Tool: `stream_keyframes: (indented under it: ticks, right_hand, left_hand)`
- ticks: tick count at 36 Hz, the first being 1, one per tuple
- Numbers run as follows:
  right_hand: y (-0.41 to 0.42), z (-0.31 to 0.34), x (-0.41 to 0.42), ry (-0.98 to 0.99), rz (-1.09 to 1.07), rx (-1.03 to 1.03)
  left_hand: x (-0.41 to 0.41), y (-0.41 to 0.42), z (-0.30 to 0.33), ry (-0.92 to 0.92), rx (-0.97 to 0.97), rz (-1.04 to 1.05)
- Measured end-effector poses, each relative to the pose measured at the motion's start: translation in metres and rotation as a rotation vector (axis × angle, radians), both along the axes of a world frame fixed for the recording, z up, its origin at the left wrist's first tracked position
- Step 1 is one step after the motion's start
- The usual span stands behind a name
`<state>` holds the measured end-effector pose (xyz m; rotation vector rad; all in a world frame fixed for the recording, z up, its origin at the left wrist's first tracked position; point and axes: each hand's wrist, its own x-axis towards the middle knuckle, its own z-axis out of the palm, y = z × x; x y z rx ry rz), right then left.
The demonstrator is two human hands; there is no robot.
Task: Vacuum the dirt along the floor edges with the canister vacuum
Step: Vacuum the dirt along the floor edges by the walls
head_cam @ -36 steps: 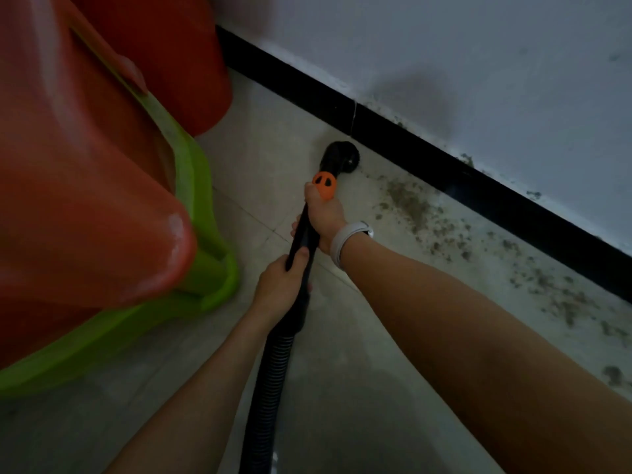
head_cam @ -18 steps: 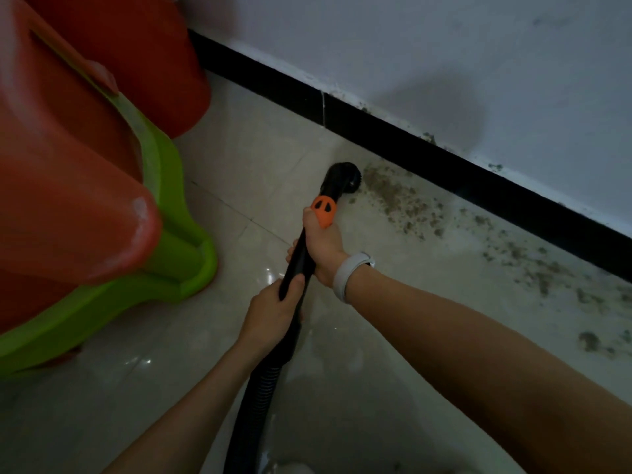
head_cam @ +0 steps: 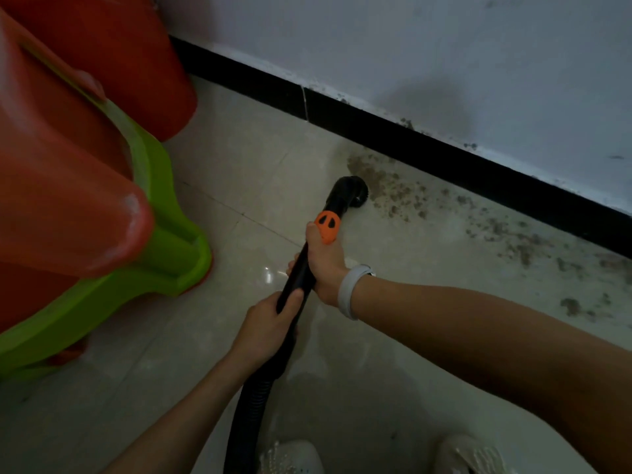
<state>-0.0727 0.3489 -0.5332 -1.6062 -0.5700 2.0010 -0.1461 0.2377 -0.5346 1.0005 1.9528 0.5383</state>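
A black vacuum wand [head_cam: 297,271] with an orange slider [head_cam: 327,226] ends in a round black nozzle [head_cam: 352,191] on the pale floor tiles. The nozzle sits at the left end of a band of brown dirt [head_cam: 478,220] that runs along the black baseboard [head_cam: 393,131]. My right hand [head_cam: 325,265] grips the wand just below the orange slider. Lower down, my left hand [head_cam: 270,323] grips the wand where the ribbed black hose [head_cam: 253,405] begins. The canister itself is out of view.
A red and green plastic slide [head_cam: 102,206] fills the left side, close to the wand. The white wall [head_cam: 444,56] rises above the baseboard. My two light shoes [head_cam: 294,456] show at the bottom edge.
The nozzle has slid rightward along the baseboard to the edge of the dirt band. Both hands kept their grip and moved with it.
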Motion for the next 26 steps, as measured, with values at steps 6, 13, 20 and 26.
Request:
stream_keyframes:
  ticks: [6,13,20,26]
  right_hand:
    - [-0.005,-0.001,0.022,-0.012,-0.098,-0.017]
    - [-0.014,-0.006,0.042,-0.058,-0.187,-0.042]
    - [-0.014,-0.009,0.057,-0.069,-0.233,-0.05]
    - [-0.012,-0.011,0.045,-0.049,-0.209,-0.064]
  left_hand:
    - [0.013,0.002,0.002,-0.043,0.001,-0.063]
    - [0.02,0.003,0.004,-0.123,-0.061,-0.153]
    - [0.027,0.006,0.005,-0.178,-0.076,-0.191]
    - [0.023,0.004,0.004,-0.104,-0.059,-0.133]
